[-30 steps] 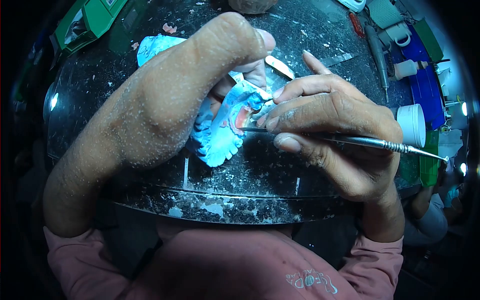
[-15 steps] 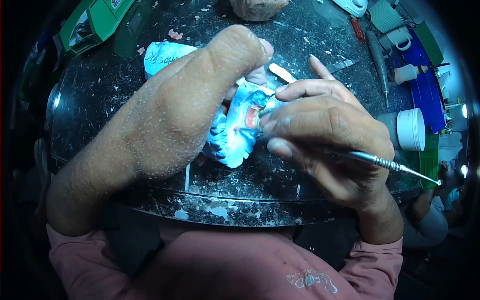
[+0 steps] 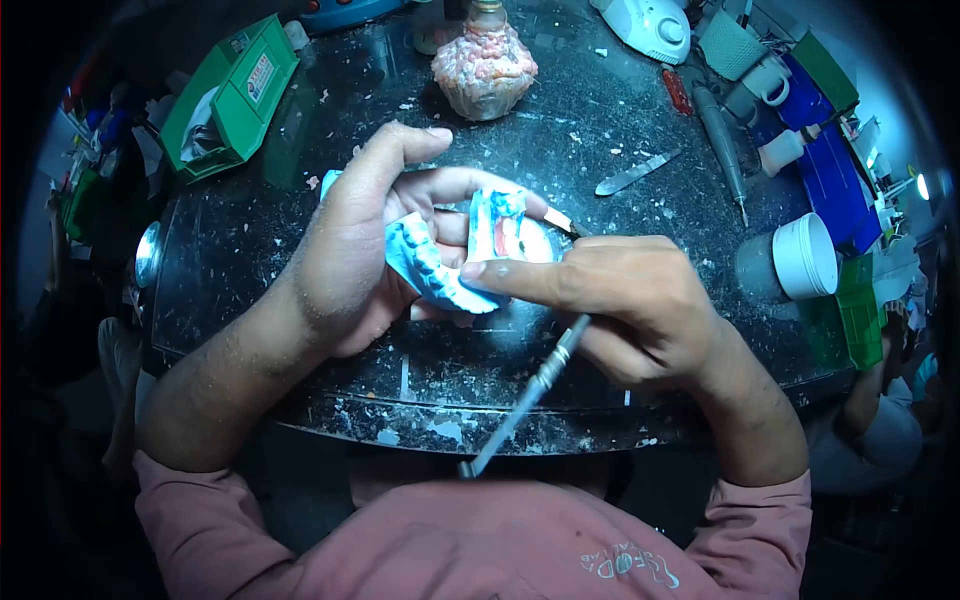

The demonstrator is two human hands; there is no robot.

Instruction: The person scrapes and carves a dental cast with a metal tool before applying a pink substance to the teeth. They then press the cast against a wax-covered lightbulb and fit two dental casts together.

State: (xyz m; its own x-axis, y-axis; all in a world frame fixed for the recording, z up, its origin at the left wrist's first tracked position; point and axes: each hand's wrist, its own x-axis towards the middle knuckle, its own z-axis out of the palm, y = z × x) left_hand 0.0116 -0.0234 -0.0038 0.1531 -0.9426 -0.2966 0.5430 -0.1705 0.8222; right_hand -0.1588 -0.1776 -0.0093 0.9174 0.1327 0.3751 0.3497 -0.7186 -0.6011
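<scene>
A blue dental model (image 3: 430, 265) with a row of teeth and a pink patch on its inner side rests in my left hand (image 3: 345, 240), whose fingers curl behind it and whose thumb is raised. My right hand (image 3: 640, 310) is beside it, the index fingertip touching the model's middle. A metal hand tool (image 3: 530, 395) is held in the curled fingers of my right hand, its end slanting down past the table edge. Part of another blue block (image 3: 329, 183) shows behind my left wrist.
On the dark table (image 3: 380, 75) are a green bin (image 3: 225, 110), a wax-crusted burner (image 3: 485, 75), a knife blade (image 3: 637, 173), a grey handpiece (image 3: 720, 145), a red tool (image 3: 677, 92) and a white tub (image 3: 805, 257). People's arms show at both sides.
The view has shifted, showing more of the far table. My left hand has turned and opened its thumb away from the model. The right-hand tool has swung from pointing right to pointing down-left.
</scene>
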